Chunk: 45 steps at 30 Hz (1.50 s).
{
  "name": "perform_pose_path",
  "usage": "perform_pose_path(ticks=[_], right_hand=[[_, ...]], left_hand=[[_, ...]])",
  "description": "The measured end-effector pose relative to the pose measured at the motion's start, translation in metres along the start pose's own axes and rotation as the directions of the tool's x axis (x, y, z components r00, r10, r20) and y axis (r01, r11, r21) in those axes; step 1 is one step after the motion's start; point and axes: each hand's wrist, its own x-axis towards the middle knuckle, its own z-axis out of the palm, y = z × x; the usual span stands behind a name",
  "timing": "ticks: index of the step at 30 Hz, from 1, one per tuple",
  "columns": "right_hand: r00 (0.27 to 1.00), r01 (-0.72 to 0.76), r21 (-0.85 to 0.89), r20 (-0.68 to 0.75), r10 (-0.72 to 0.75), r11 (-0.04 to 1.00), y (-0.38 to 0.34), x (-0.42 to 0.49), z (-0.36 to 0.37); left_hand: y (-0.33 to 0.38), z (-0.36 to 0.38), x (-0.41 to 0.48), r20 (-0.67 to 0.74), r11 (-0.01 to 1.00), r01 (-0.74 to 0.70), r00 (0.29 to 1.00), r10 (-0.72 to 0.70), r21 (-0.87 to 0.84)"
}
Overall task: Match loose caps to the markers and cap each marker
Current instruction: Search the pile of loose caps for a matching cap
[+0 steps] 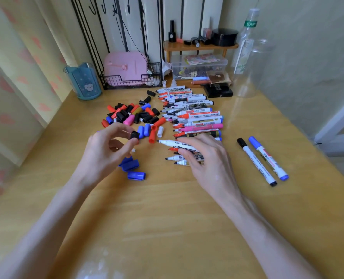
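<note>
My left hand (108, 146) pinches a small black cap (134, 135) between thumb and fingertips, just above the table. My right hand (205, 158) lies over the near end of a row of uncapped markers (195, 115), its fingers curled round a white black-tipped marker (172, 143) that points left toward the cap. A pile of loose caps (130, 114) in black, red, blue and pink lies left of the row. Three blue caps (134, 170) sit near my left wrist. Two capped markers (261, 160), one black and one blue, lie apart on the right.
A blue cup (84, 81) stands at the back left, beside a wire basket holding a pink case (126, 67). A clear storage box (199, 65), a small wooden shelf (199, 46) and clear plastic bottles (251, 63) stand at the back. The wooden table (167, 218) stretches toward me.
</note>
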Motion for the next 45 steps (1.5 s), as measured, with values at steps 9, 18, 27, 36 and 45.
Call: perform_pose_path(ticks=[9,18,27,36,45], right_hand=[[0.999,0.019,0.037,0.025,-0.020,0.999,0.001,-0.001,-0.001],[0.999,0.042,0.054,0.028,-0.043,0.998,-0.001,-0.003,-0.002],[0.991,0.126,0.000,0.045,-0.126,0.992,-0.001,-0.005,0.001],[0.970,0.218,0.008,0.105,-0.217,0.976,-0.003,-0.011,0.002],[0.973,0.209,0.025,0.097,-0.210,0.978,-0.007,-0.010,0.000]], left_hand=[[0.013,0.013,-0.021,-0.001,0.935,0.043,0.999,-0.047,-0.351],[0.010,0.019,-0.027,0.093,0.860,0.178,0.984,-0.152,-0.479],[0.012,0.022,-0.030,0.174,0.954,0.080,0.984,-0.030,-0.288],[0.005,0.025,-0.036,0.171,0.994,-0.066,0.982,0.081,-0.089],[0.008,0.026,-0.035,0.146,0.989,-0.111,0.981,0.126,-0.102]])
